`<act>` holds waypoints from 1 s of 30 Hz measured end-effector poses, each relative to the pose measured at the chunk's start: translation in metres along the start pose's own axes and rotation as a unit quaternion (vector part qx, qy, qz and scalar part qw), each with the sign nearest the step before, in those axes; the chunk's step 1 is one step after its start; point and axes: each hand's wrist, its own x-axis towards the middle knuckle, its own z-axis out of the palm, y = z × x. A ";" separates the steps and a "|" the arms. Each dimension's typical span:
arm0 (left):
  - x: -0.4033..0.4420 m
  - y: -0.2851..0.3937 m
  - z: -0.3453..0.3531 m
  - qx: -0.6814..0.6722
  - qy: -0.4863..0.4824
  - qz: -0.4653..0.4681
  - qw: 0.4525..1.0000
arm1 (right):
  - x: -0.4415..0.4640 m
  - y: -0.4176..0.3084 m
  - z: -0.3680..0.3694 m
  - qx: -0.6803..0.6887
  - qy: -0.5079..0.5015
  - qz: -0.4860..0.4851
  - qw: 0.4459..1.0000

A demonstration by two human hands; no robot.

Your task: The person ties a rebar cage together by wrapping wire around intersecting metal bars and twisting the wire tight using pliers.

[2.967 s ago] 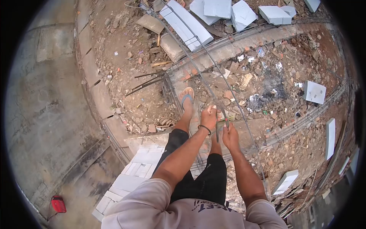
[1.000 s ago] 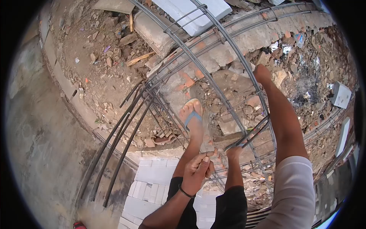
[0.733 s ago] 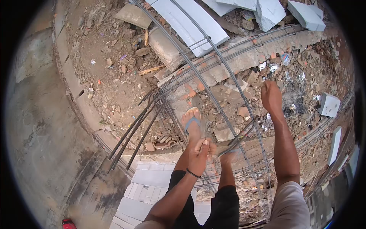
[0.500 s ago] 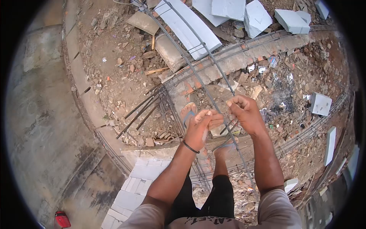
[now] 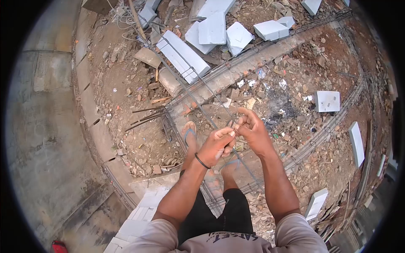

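A worker's left hand, fingers curled, and right hand, half-closed, meet above steel rods; whether the hands grip anything is unclear.

2 grips, 2 sandals, 1 wristbd, 1 pr shorts

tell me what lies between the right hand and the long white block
In the head view, steel bars cross over a concrete strip and rubble there.
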 end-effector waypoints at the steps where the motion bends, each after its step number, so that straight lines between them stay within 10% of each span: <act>1: -0.003 -0.002 0.011 0.003 -0.006 0.000 1.000 | -0.011 -0.012 -0.009 -0.011 -0.002 -0.011 1.000; 5: -0.010 -0.009 0.044 0.057 -0.023 -0.026 0.998 | -0.043 -0.051 -0.053 -0.233 -0.095 -0.090 0.964; 12: 0.000 -0.032 0.081 0.105 -0.047 -0.028 0.993 | -0.080 -0.062 -0.097 -0.239 -0.101 -0.033 0.965; 17: 0.008 -0.027 0.103 0.038 -0.058 -0.090 0.993 | -0.087 -0.052 -0.130 -0.461 -0.041 -0.353 0.813; 23: 0.012 -0.030 0.114 0.069 -0.131 -0.157 0.976 | -0.100 -0.063 -0.153 -0.509 -0.177 -0.280 0.794; 28: 0.014 -0.039 0.100 0.101 -0.136 -0.191 0.967 | -0.118 -0.070 -0.160 -0.583 -0.078 -0.332 0.738; 30: 0.010 -0.053 0.094 0.291 -0.134 -0.066 0.945 | -0.131 -0.065 -0.163 -0.627 -0.055 -0.298 0.718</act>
